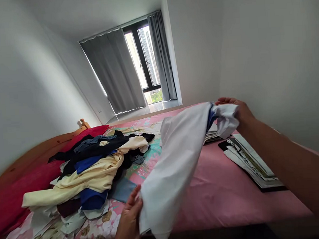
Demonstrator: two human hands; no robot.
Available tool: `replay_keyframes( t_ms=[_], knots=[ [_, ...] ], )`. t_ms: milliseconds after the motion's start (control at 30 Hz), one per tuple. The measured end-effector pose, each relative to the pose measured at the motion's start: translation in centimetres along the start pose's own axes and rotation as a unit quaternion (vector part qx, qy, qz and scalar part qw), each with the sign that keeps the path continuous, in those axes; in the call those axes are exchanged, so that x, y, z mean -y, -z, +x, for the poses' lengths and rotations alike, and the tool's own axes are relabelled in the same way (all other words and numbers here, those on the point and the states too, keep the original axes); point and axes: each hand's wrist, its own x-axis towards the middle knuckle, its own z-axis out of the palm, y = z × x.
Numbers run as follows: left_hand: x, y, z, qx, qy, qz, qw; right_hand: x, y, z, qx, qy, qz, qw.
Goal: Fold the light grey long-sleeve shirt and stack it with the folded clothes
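Stretched between my two hands is a white shirt with a strip of dark blue near its far end. My left hand pinches its lower edge at the near side of the bed. At the upper end, my right hand grips the bunched part of the cloth; some of its fingers are hidden behind the fabric. The shirt hangs above the bed, slanting up from left to right. A loose heap of clothes in black, cream, blue and white lies to the left of it.
A stack of folded clothes lies on the pink bed sheet at right, with another folded pile partly behind the shirt. Red pillows rest against the wooden headboard. Grey curtains flank the window at the back.
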Motion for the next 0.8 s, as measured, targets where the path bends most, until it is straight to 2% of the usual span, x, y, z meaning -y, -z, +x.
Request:
replay_keyframes(
  t_ms=[33,67,100,200,267,333,400,500,633,700,800],
  knots=[
    [2.3,0.9,1.3,0.003,0.031,-0.015,0.999,-1.4,-0.5,-0.4,-0.012,-0.017,-0.006,1.0],
    [4.3,2.0,2.5,-0.02,0.057,-0.025,0.998,-3.0,-0.9,-1.4,-0.018,-0.036,-0.015,0.999],
    [5.9,3.2,3.5,-0.054,0.054,-0.032,0.997,-4.8,-1.1,-3.0,-0.015,-0.052,-0.026,0.998],
    [9.2,6.6,5.2,-0.145,0.002,-0.007,0.989,-10.9,-1.3,-10.5,0.078,-0.097,-0.058,0.991],
    [10.5,8.1,5.4,-0.16,-0.046,0.084,0.983,-15.4,-1.2,-16.8,0.131,-0.117,-0.084,0.981],
    [11.6,8.5,5.0,-0.104,-0.119,0.221,0.962,-19.4,-1.1,-22.9,0.185,-0.157,-0.128,0.962],
    [12.6,8.0,4.5,0.008,-0.207,0.356,0.911,-22.2,-1.3,-27.7,0.162,-0.189,-0.147,0.957],
    [14.1,6.2,4.1,0.146,-0.303,0.496,0.801,-23.0,-2.4,-31.8,0.146,-0.195,-0.123,0.962],
    [15.0,3.5,4.9,0.196,-0.354,0.616,0.676,-20.3,-4.0,-33.9,0.248,-0.191,-0.07,0.947],
    [14.8,2.6,5.5,0.214,-0.34,0.659,0.636,-18.9,-4.2,-34.7,0.296,-0.19,-0.074,0.933],
    [14.1,1.7,6.2,0.244,-0.296,0.685,0.619,-18.0,-4.1,-36.0,0.345,-0.213,-0.083,0.91]
  ],
)
